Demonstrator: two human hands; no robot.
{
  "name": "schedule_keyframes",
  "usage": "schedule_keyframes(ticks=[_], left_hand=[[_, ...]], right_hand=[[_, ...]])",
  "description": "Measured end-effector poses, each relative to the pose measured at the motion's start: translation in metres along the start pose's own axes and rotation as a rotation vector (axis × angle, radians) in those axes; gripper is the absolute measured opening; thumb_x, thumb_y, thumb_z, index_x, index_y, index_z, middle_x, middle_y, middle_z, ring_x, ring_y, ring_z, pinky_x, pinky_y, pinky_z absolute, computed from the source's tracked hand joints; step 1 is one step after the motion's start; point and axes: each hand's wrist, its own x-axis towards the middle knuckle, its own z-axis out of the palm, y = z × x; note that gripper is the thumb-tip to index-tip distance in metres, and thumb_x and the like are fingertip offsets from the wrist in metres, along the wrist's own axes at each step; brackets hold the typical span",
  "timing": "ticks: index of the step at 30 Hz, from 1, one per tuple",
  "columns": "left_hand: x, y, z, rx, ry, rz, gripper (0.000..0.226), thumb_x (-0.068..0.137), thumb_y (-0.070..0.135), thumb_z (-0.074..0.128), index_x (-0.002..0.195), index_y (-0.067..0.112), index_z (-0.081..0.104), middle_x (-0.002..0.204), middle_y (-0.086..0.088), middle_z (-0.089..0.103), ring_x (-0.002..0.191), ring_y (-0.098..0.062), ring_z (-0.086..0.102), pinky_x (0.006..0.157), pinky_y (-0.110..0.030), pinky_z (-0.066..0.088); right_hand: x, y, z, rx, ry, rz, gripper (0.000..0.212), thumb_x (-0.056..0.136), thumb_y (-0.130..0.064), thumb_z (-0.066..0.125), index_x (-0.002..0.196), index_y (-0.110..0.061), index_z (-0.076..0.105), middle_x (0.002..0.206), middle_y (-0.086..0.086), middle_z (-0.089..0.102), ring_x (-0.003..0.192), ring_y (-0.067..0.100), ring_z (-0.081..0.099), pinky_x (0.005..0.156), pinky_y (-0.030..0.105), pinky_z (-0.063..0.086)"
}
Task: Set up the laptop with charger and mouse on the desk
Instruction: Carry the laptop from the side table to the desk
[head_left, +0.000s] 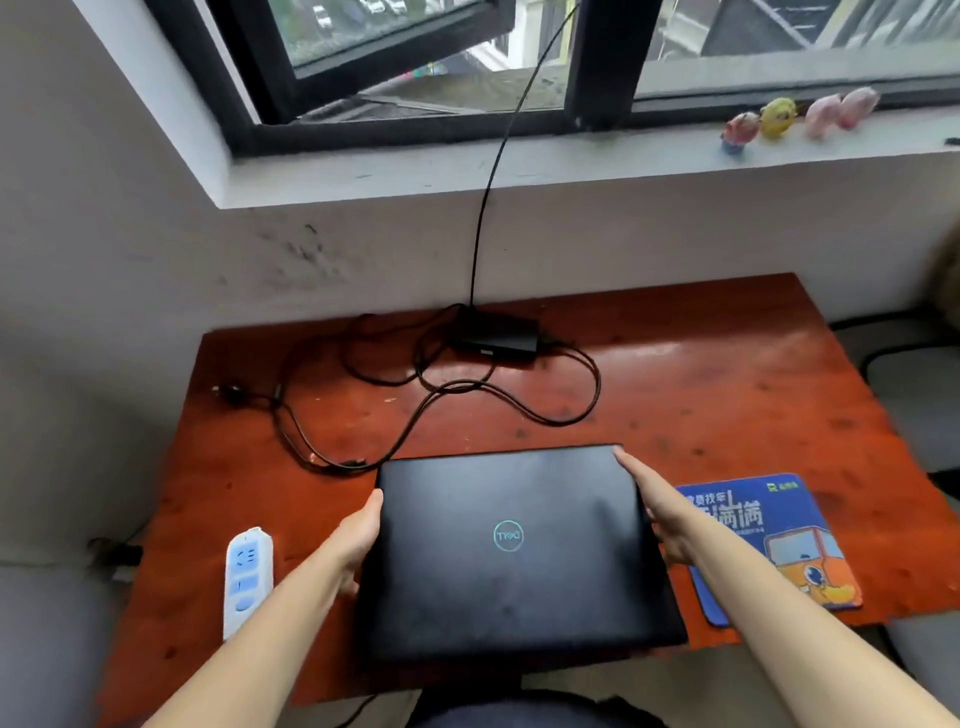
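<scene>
A closed black laptop with a teal round logo lies at the front middle of the reddish wooden desk. My left hand grips its left edge, thumb on the lid and fingers underneath. My right hand holds the right edge, fingers stretched along the lid toward the far corner. The black charger brick sits at the back of the desk, and its cable loops across the wood, with a plug end near the laptop's far left corner. A blue mouse pad lies right of the laptop. No mouse shows.
A white and blue power strip lies at the desk's front left. A thin black cord runs from the charger up through the open window. Small toy figures stand on the sill at right. White walls close in behind and left.
</scene>
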Motion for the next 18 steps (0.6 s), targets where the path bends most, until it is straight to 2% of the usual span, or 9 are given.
schedule_keyframes(ticks=[2, 3, 5, 7, 10, 13, 16, 18], left_hand=[[0.016, 0.017, -0.002, 0.005, 0.006, -0.001, 0.079, 0.097, 0.068, 0.035, 0.153, 0.013, 0.035, 0.155, -0.013, 0.041, 0.139, -0.04, 0.041, 0.108, -0.053, 0.036], [0.022, 0.023, -0.002, 0.005, 0.003, -0.011, 0.08, 0.096, 0.07, 0.035, 0.154, 0.015, 0.032, 0.158, -0.012, 0.037, 0.141, -0.04, 0.038, 0.112, -0.057, 0.032], [0.036, 0.03, -0.001, -0.006, 0.0, -0.046, 0.081, 0.095, 0.071, 0.034, 0.157, 0.019, 0.025, 0.162, -0.011, 0.029, 0.146, -0.042, 0.029, 0.114, -0.065, 0.023], [0.043, 0.031, 0.0, -0.017, -0.001, -0.074, 0.079, 0.096, 0.069, 0.034, 0.158, 0.021, 0.023, 0.163, -0.011, 0.026, 0.147, -0.043, 0.025, 0.113, -0.067, 0.022], [0.04, 0.03, 0.009, -0.051, -0.018, -0.078, 0.071, 0.099, 0.063, 0.035, 0.156, 0.023, 0.027, 0.16, -0.009, 0.033, 0.145, -0.04, 0.031, 0.112, -0.061, 0.028], [0.043, 0.021, 0.013, -0.072, 0.018, -0.043, 0.064, 0.102, 0.057, 0.036, 0.156, 0.024, 0.028, 0.161, -0.004, 0.033, 0.147, -0.032, 0.031, 0.115, -0.052, 0.028], [0.047, 0.016, 0.015, -0.051, 0.023, -0.009, 0.078, 0.088, 0.071, 0.037, 0.155, 0.031, 0.03, 0.161, 0.001, 0.033, 0.146, -0.03, 0.033, 0.117, -0.053, 0.028], [0.049, 0.014, 0.019, -0.085, 0.023, -0.025, 0.082, 0.085, 0.073, 0.039, 0.155, 0.03, 0.031, 0.16, 0.0, 0.034, 0.145, -0.03, 0.036, 0.117, -0.053, 0.03]], right_hand=[[0.026, -0.011, 0.003, 0.011, 0.038, 0.001, 0.049, 0.093, -0.065, 0.051, 0.09, -0.019, 0.067, 0.087, 0.002, 0.065, 0.077, 0.02, 0.057, 0.062, 0.029, 0.041], [0.036, -0.014, 0.005, 0.015, 0.049, -0.003, 0.053, 0.088, -0.07, 0.054, 0.098, -0.02, 0.069, 0.094, 0.002, 0.067, 0.082, 0.019, 0.06, 0.067, 0.03, 0.044], [0.056, -0.019, 0.006, 0.026, 0.058, -0.041, 0.078, 0.068, -0.083, 0.063, 0.118, -0.023, 0.071, 0.109, 0.002, 0.072, 0.101, 0.022, 0.065, 0.091, 0.036, 0.05], [0.071, -0.021, 0.004, 0.033, 0.055, -0.047, 0.091, 0.057, -0.086, 0.066, 0.126, -0.026, 0.069, 0.12, 0.001, 0.071, 0.113, 0.025, 0.064, 0.11, 0.043, 0.043], [0.08, -0.03, 0.004, 0.011, 0.073, -0.042, 0.087, 0.065, -0.083, 0.065, 0.128, -0.023, 0.067, 0.123, 0.002, 0.07, 0.116, 0.024, 0.062, 0.114, 0.044, 0.04], [0.102, -0.02, -0.003, -0.017, 0.081, -0.026, 0.109, 0.047, -0.091, 0.07, 0.131, -0.022, 0.066, 0.126, 0.0, 0.07, 0.119, 0.025, 0.063, 0.114, 0.045, 0.041], [0.111, -0.009, -0.009, -0.013, 0.118, -0.021, 0.115, 0.043, -0.091, 0.071, 0.134, -0.021, 0.063, 0.13, -0.001, 0.067, 0.12, 0.026, 0.061, 0.112, 0.046, 0.042], [0.099, -0.012, -0.007, -0.023, 0.15, -0.021, 0.119, 0.04, -0.092, 0.072, 0.135, -0.021, 0.061, 0.13, 0.001, 0.066, 0.12, 0.027, 0.06, 0.111, 0.046, 0.042]])
